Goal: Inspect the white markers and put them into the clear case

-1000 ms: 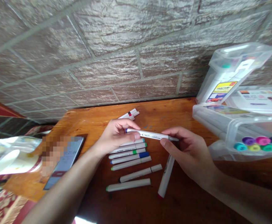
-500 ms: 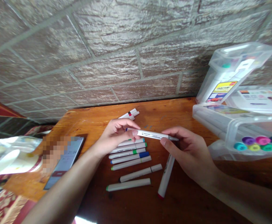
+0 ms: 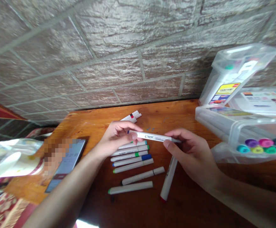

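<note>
A white marker (image 3: 153, 136) with dark print on its barrel is held level above the table, one end in each hand. My left hand (image 3: 119, 136) pinches its left end between thumb and fingers. At the other end, which looks grey, my right hand (image 3: 190, 150) grips it the same way. Below lies a row of white markers, among them a blue-capped marker (image 3: 133, 160) and a green-banded marker (image 3: 129, 155); the left hand hides part of the row. Under my right hand a red-ended marker (image 3: 168, 180) lies at a slant.
At the right, a clear marker case (image 3: 235, 122) lies on its side with several coloured ends showing, and another case (image 3: 228, 85) stands behind it. A phone (image 3: 68, 164) and a paper cup (image 3: 16, 164) are at the left. A stone-patterned wall (image 3: 128, 63) rises behind the wooden table (image 3: 175, 117).
The held marker has turned a little about its length, so more of its printed label faces me. Both hands stay in nearly the same place.
</note>
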A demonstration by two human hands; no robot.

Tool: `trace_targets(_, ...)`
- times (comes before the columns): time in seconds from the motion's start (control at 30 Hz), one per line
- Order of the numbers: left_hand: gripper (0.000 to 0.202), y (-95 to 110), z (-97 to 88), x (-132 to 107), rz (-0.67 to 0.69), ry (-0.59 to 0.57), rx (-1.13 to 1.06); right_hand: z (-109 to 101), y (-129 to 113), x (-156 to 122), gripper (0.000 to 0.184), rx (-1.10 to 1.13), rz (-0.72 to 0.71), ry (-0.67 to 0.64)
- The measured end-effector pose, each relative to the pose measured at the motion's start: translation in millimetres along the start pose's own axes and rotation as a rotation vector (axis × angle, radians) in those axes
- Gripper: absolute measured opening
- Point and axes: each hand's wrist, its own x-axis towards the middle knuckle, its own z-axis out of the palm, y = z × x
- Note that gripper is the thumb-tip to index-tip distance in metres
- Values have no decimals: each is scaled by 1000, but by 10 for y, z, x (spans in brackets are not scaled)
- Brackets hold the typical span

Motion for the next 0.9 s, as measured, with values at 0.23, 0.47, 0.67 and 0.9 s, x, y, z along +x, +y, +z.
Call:
trace_targets(0.23, 18, 24, 24, -3, -10, 14, 16, -4, 1, -8, 12, -13, 8, -7)
trace_targets(0.47, 25, -5, 23, -2, 15, 26, 86, -11, 20, -17, 13, -6, 21, -17)
trace_targets(0.67, 22, -4, 18, -3, 40, 25, 126, -3, 26, -15, 12, 10, 12, -22)
trace_targets(0.9, 21, -15, 19, 7, 58, 15, 140, -7, 49, -18, 12, -7, 3, -29)
